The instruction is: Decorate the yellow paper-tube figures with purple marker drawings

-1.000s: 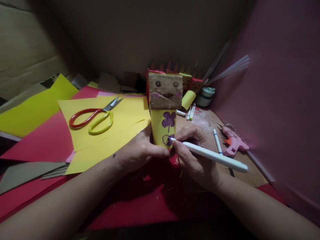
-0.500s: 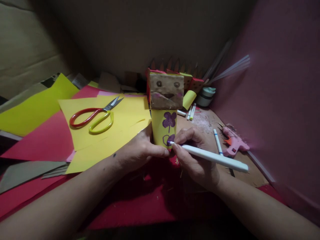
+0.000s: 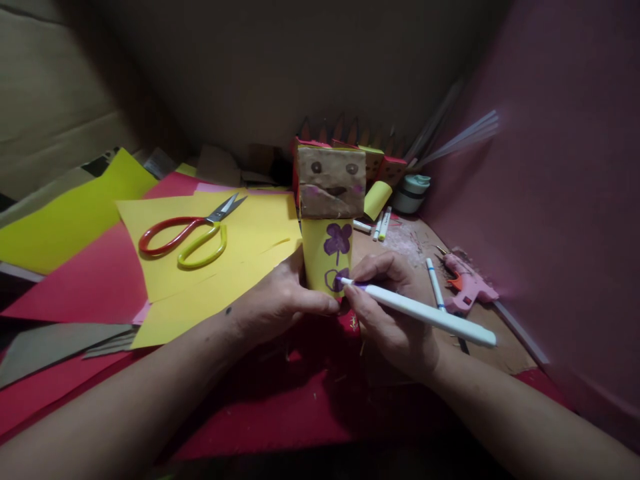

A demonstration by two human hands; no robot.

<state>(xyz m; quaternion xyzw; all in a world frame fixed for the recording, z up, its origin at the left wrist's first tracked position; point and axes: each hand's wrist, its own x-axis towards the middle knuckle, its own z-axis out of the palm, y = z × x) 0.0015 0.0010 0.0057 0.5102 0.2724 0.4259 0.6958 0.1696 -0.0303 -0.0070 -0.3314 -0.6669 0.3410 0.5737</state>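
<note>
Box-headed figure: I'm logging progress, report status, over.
Left hand gripping yellow base of box-headed figure. Right hand holding purple marker at lower flower. Upper flower filled, lower one partly. Scissors aside on yellow paper, not in the way.

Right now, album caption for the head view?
Left hand holds a box-headed figure; right hand holds a marker at its lower purple shape.

light: dim, uneven | brightest: yellow paper (image 3: 260, 227) left of centre, pen (image 3: 431, 315) | dark: wall (image 3: 320, 67) at top | shadow: red table (image 3: 310, 400), lower centre | glints: scissors (image 3: 215, 219) | quality: hazy, soft, lower corners stretched
</note>
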